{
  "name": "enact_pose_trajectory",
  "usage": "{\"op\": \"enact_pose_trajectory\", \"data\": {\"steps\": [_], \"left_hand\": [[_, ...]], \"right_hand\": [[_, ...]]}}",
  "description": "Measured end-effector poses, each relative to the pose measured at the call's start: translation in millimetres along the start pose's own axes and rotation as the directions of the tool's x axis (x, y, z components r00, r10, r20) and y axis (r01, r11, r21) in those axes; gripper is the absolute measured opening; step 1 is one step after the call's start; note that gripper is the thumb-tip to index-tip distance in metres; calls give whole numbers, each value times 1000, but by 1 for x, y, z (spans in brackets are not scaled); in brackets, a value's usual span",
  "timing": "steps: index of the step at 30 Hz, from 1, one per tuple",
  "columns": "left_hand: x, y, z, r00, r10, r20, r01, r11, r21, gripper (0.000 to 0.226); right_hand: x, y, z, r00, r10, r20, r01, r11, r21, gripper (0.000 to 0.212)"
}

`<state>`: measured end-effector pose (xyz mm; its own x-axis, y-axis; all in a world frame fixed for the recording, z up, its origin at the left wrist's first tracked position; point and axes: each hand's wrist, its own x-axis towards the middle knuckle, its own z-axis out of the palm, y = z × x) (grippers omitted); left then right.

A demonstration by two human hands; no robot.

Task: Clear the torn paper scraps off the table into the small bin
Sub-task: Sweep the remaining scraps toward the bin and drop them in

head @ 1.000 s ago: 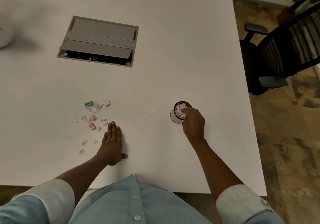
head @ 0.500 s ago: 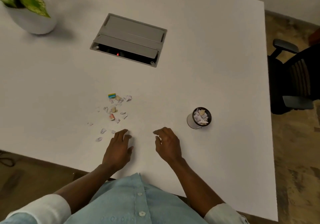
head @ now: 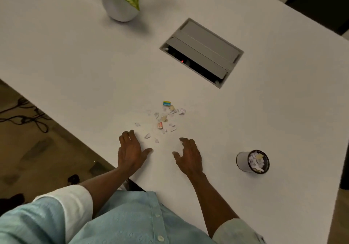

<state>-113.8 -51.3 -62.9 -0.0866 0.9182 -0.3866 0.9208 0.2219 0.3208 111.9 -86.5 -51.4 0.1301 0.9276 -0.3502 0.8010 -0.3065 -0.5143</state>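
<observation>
White table (head: 75, 55) with paper scraps (head: 164, 119) scattered near its front edge, just beyond two empty hands.

The scraps are mostly white, with a blue-and-yellow piece (head: 167, 103) at the far end and an orange one among them. The left hand (head: 130, 151) lies palm down beside the nearest bits, fingers lightly bent, thumb spread, holding nothing. The right hand (head: 189, 156) is just right of it, fingers loosely curved and thumb out, also gripping nothing. The bin (head: 243, 161) stands to the right, well apart from the scatter, with scraps already inside. Farther back sit a grey cable box (head: 202, 52) set into the top and a potted plant (head: 120, 8).
</observation>
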Motion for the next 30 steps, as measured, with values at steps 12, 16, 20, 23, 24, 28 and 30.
{"op": "enact_pose_trajectory", "data": {"steps": [12,16,20,23,24,28,30], "left_hand": [[50,1,-15,989,-126,78,142,957,-254,111],[66,-2,-17,992,-88,95,114,940,-322,74],[82,-2,-19,993,-42,114,83,921,-380,42],[86,-2,-22,991,59,120,-15,940,-340,46],[87,-1,-21,988,107,112,-68,951,-303,46],[91,0,-18,977,201,66,-183,961,-208,38],[92,0,-16,970,237,55,-224,959,-176,29]], "right_hand": [[57,-39,8,998,55,33,-56,998,21,80],[76,-50,11,999,37,37,-37,999,10,78],[96,-63,14,999,15,46,-16,1000,14,74],[109,-70,17,998,-4,61,3,1000,22,73],[114,-71,18,997,-10,73,9,1000,11,72],[131,-80,18,991,-42,125,52,996,-78,67],[135,-83,18,989,-66,129,82,989,-121,59]]}}
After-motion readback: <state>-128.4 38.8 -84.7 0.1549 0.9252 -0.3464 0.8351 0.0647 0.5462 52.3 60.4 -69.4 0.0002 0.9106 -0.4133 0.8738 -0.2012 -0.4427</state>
